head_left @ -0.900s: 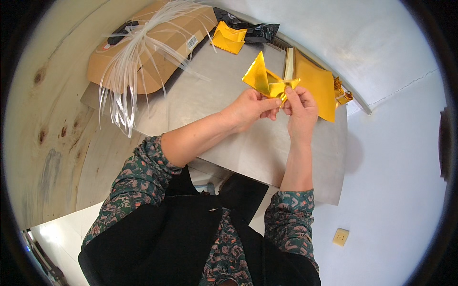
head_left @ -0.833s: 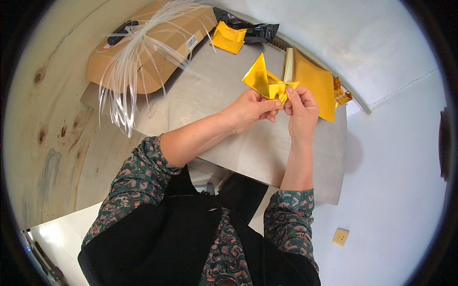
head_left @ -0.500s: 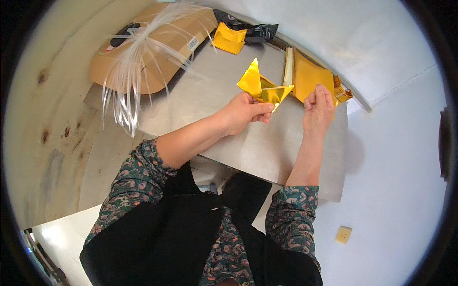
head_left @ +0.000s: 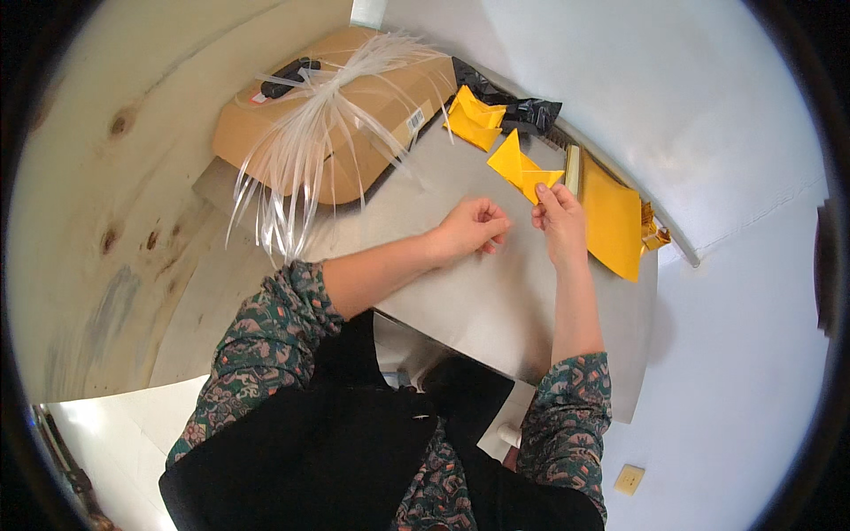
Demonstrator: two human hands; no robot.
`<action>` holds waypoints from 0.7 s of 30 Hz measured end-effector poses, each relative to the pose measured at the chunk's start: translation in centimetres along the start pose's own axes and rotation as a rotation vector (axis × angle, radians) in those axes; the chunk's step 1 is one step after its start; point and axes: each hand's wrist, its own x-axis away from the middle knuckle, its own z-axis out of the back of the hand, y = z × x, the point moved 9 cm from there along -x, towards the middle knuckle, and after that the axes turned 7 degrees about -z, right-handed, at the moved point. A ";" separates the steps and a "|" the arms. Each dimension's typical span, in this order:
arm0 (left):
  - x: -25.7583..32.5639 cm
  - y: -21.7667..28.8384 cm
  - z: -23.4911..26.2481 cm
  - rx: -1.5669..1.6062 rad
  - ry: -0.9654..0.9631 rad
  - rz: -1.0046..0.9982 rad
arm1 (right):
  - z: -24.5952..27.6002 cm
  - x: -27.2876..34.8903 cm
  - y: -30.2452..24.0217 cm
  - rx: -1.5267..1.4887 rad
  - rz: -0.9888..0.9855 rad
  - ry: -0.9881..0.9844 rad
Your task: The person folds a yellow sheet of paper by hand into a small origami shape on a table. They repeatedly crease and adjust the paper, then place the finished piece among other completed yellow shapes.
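A folded piece of shiny gold paper (head_left: 524,170) with pointed corners is pinched by its near right edge between the thumb and fingers of my right hand (head_left: 563,226), above the table. My left hand (head_left: 469,232) hovers to the left of it, fingers curled in and nothing visible in them. Just beyond the held piece, more folded gold paper (head_left: 476,119) lies at the back of the table. To the right of my right hand rests a stack of flat gold paper sheets (head_left: 613,221).
A cardboard box (head_left: 257,142) stands at the back left, draped with a bunch of clear plastic strips (head_left: 323,111). Behind the folded paper lies a black plastic bag (head_left: 531,113). Folded gold pieces (head_left: 655,228) sit by the stack, near the white wall (head_left: 735,292). The grey table (head_left: 478,305) curves toward me.
The folded gold paper has passed from my left hand to my right hand. My left hand has let go and its fingers have curled. The whole view has shifted slightly.
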 end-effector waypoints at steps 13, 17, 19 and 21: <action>-1.0 -1.4 -1.2 0.087 -0.070 -0.036 | -5.1 -14.1 4.1 0.359 -0.058 0.079; -1.1 -1.5 -1.8 0.071 -0.092 -0.026 | -5.6 -15.1 3.6 0.487 -0.016 0.153; -1.2 -1.6 -1.9 0.085 -0.097 -0.021 | -5.6 -15.5 3.6 0.520 -0.009 0.193; -1.3 -1.7 -1.7 0.094 -0.075 -0.014 | -5.8 -16.0 3.8 0.549 -0.020 0.218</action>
